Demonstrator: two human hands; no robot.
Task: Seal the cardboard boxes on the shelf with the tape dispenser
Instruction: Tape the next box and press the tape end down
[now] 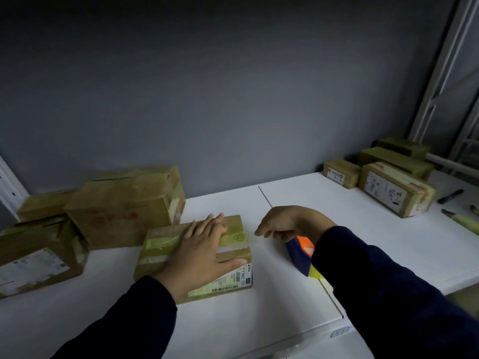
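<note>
A small flat cardboard box (pixel 234 233) with yellowish tape across its top and a white barcode label lies on the white shelf (pixel 298 203) in the middle. My left hand (pixel 204 251) lies flat on this box, fingers straight and spread, pressing its top. Just right of the box, my right hand (pixel 290 224) grips a blue and orange tape dispenser (pixel 300 255). The dispenser hangs below the hand, a little above the shelf, with a yellow tip at its lower end. It does not touch the box.
Three larger cardboard boxes are stacked at the left, the biggest (pixel 124 203) against the grey wall. Several more taped boxes (pixel 394 187) sit at the back right. A black marker (pixel 449 196) and a green pen (pixel 464 221) lie at the right edge. A metal frame stands at the right.
</note>
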